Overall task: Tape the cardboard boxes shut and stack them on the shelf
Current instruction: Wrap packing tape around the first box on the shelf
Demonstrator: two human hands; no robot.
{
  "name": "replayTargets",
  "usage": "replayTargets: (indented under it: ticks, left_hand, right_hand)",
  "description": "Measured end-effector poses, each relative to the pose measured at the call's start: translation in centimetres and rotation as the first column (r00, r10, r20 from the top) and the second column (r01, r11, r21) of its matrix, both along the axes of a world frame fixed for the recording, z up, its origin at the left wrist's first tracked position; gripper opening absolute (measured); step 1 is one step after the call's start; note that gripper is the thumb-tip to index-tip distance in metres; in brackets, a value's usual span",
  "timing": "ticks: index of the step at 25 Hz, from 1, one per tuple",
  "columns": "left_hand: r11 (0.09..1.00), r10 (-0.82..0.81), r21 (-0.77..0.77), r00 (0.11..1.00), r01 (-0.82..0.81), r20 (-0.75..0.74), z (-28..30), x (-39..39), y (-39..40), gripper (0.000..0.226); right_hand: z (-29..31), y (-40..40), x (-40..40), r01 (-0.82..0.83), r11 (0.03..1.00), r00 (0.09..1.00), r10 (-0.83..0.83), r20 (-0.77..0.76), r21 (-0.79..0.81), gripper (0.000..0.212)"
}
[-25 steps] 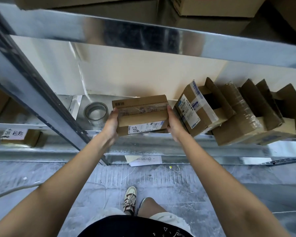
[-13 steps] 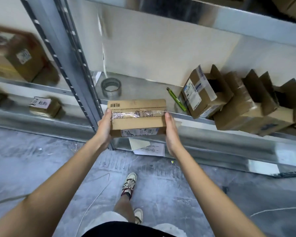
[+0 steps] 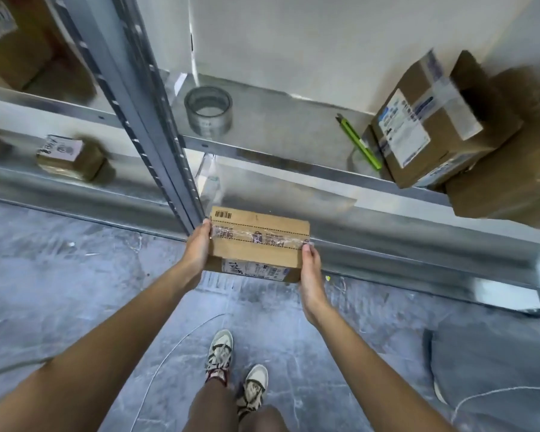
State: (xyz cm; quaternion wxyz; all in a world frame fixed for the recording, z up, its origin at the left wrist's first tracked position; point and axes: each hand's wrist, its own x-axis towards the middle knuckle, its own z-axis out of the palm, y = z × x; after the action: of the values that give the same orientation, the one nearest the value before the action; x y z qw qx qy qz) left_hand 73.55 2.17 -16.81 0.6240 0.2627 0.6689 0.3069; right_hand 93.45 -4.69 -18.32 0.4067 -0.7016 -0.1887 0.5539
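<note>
Storeroom: metal shelving (image 3: 262,157), cardboard boxes (image 3: 434,126).

Your two bare arms reach forward and down, elbows out and wrists drawn in toward each other. Your left hand (image 3: 197,249) clamps one end of the taped box (image 3: 258,244), thumb on its top edge. Your right hand (image 3: 310,269) grips the opposite end, thumb tip pressed at the top corner.
</note>
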Motion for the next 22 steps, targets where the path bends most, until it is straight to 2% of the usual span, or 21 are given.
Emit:
replayTargets:
  ticks: [2,4,7,10,13,16,22]
  left_hand:
    - [0.999,-0.046,0.016,0.999,0.046,-0.01,-4.7,0.8,3.7,0.055]
    - [0.996,-0.078,0.053,0.997,0.078,-0.01,-8.7,1.6,7.4,0.063]
    - [0.994,-0.023,0.109,0.997,0.031,-0.076,-15.0,2.9,13.8,0.076]
    - [0.989,0.046,0.144,0.997,-0.037,-0.06,-20.9,3.7,18.8,0.068]
    - [0.99,0.063,0.125,0.998,-0.061,-0.005,-25.3,4.1,21.0,0.059]
    - [0.988,0.036,0.154,0.999,-0.032,-0.026,-27.5,4.1,21.4,0.052]
    - [0.985,0.004,0.175,0.999,0.003,-0.039,-26.8,4.8,21.8,0.048]
  right_hand:
    - [-4.2,3.8,0.9,0.051,0.999,0.999,-0.051,0.001,-0.015,0.021]
    - [-8.0,8.1,1.8,0.093,0.995,0.996,-0.093,0.011,0.021,0.032]
    - [-14.0,14.6,2.8,0.107,0.99,0.994,-0.109,0.013,0.088,0.035]
    - [-18.9,19.8,3.5,0.103,0.986,0.991,-0.113,0.068,0.131,0.031]
    - [-22.0,22.5,3.8,0.136,0.984,0.988,-0.144,0.059,0.119,0.029]
    - [-24.1,22.8,3.9,0.168,0.982,0.982,-0.174,0.068,0.089,0.034]
    - [-24.5,22.7,3.7,0.217,0.974,0.972,-0.221,0.084,0.064,0.034]
